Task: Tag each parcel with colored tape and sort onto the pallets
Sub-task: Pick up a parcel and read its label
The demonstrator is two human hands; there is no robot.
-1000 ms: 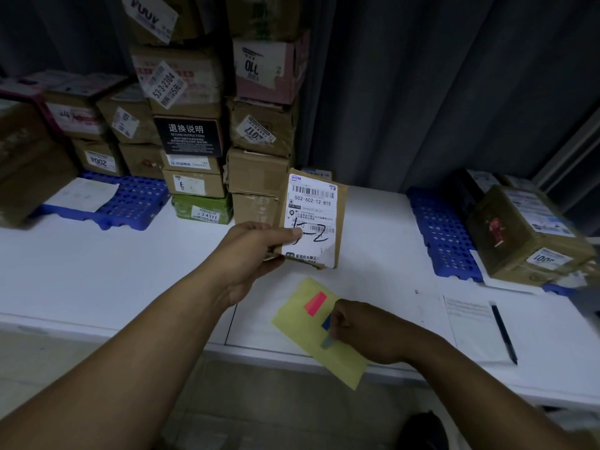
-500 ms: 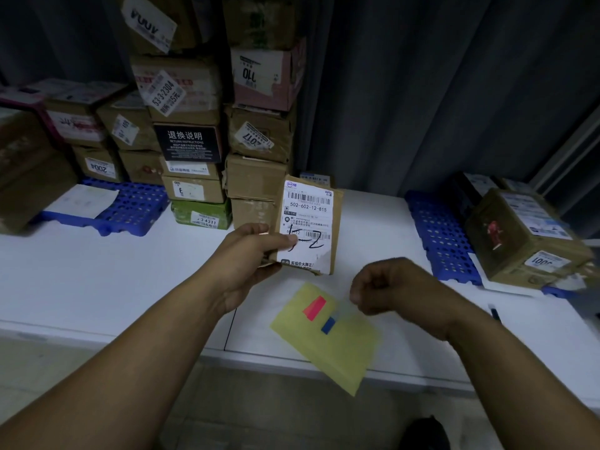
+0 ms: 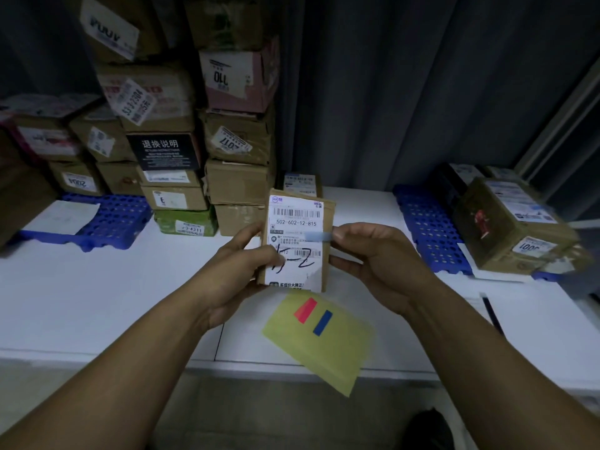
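My left hand [image 3: 242,271] grips a small brown parcel [image 3: 297,222] upright above the white table, its white barcode label facing me. At the parcel's right edge my right hand [image 3: 376,258] pinches a pale blue tape strip [image 3: 316,236] laid across the label. Below the parcel a yellow sheet [image 3: 328,349] overhangs the table's front edge and carries a red tape strip [image 3: 305,310] and a blue tape strip [image 3: 322,323].
Stacked cardboard parcels [image 3: 237,138] rise at the back left beside a blue pallet [image 3: 117,216] with a white paper. A second blue pallet [image 3: 425,222] at the right holds a large brown box [image 3: 509,222]. A pen [image 3: 492,315] lies on paper at the right.
My right hand lifted from the yellow sheet with a blue strip and brought it up to the parcel's right edge. The left hand kept hold of the parcel.
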